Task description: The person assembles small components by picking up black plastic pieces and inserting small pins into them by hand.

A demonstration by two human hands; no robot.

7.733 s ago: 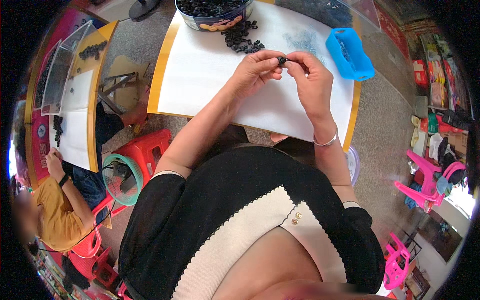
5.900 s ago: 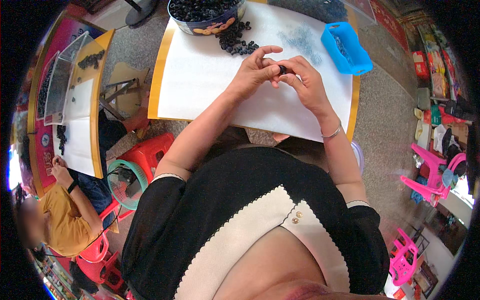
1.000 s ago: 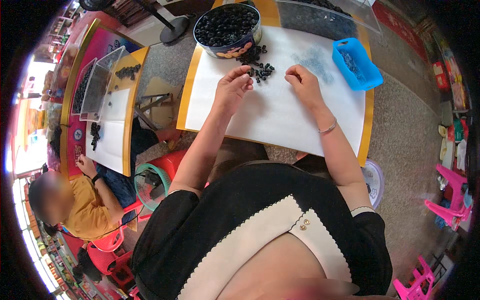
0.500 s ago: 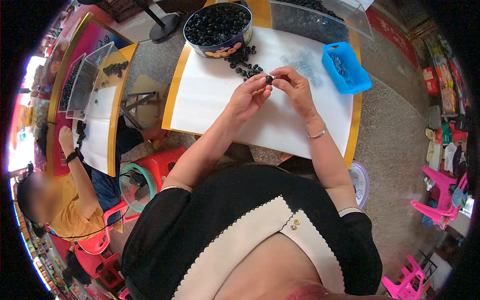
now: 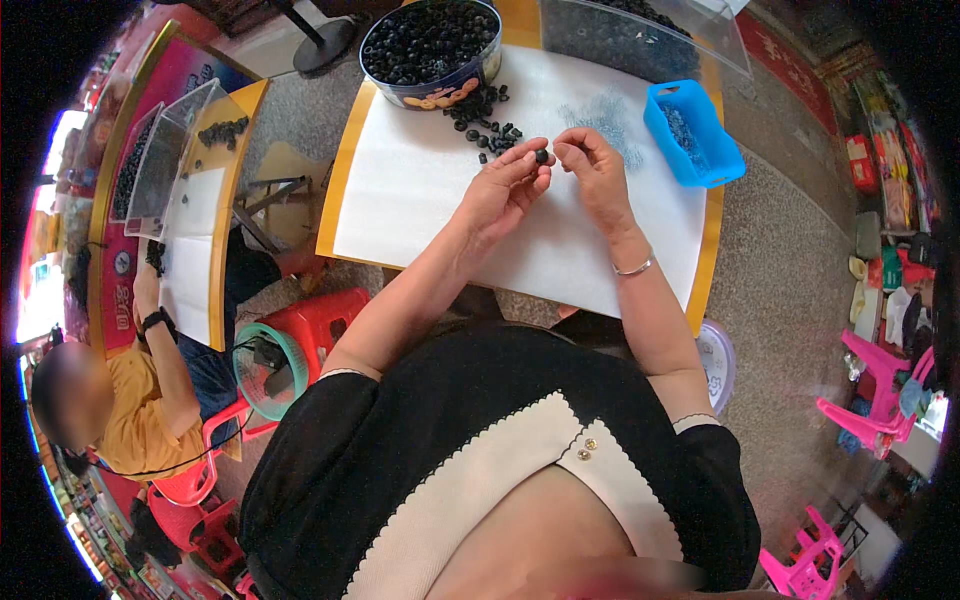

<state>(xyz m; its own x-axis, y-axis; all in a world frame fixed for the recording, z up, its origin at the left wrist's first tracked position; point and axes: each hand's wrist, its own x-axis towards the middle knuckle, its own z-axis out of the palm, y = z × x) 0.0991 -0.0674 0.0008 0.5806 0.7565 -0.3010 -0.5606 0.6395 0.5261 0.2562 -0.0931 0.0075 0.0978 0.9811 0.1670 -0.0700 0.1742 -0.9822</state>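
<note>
Over the white-topped table (image 5: 400, 215), my left hand (image 5: 503, 190) pinches a small round black part (image 5: 542, 157) between thumb and fingertips. My right hand (image 5: 597, 178) is a little to the right of it, thumb and forefinger pressed together; what they hold, if anything, is too small to make out. Just beyond the left hand lies a loose pile of small black parts (image 5: 480, 115), spreading from a round tin (image 5: 425, 97) filled with more of them. Tiny clear bluish pieces (image 5: 605, 122) are scattered beyond the right hand.
A blue plastic basket (image 5: 715, 172) with small clear pieces stands at the table's right. Behind is a transparent bin (image 5: 610, 45) of black parts. On the left, a co-worker in a yellow shirt (image 5: 155, 405) sits at another table (image 5: 195, 260). A green basket (image 5: 268, 370) rests beside red stools.
My right hand has drawn slightly away from the black part, opening a gap. My left hand still holds it. The co-worker's hand has moved toward the black parts on the other table.
</note>
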